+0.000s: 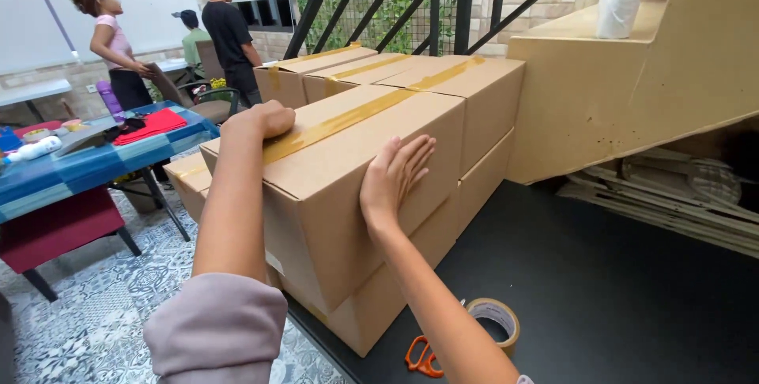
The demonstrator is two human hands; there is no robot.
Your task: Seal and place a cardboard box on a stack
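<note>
A taped cardboard box (340, 186) sits on top of a stack of similar boxes in front of me. My left hand (265, 119) curls over its far top-left edge, fingers hooked around the corner. My right hand (393, 175) lies flat with fingers spread against the box's near right side. More sealed boxes (466, 92) stand behind and beside it, each with a strip of brown tape along the top.
A tape roll (496, 319) and orange-handled scissors (423, 356) lie on the black floor at the lower right. A blue-covered table (95, 159) with red cloth stands left. Three people stand at the back left. A beige staircase (624, 76) rises at right, flattened cardboard beneath it.
</note>
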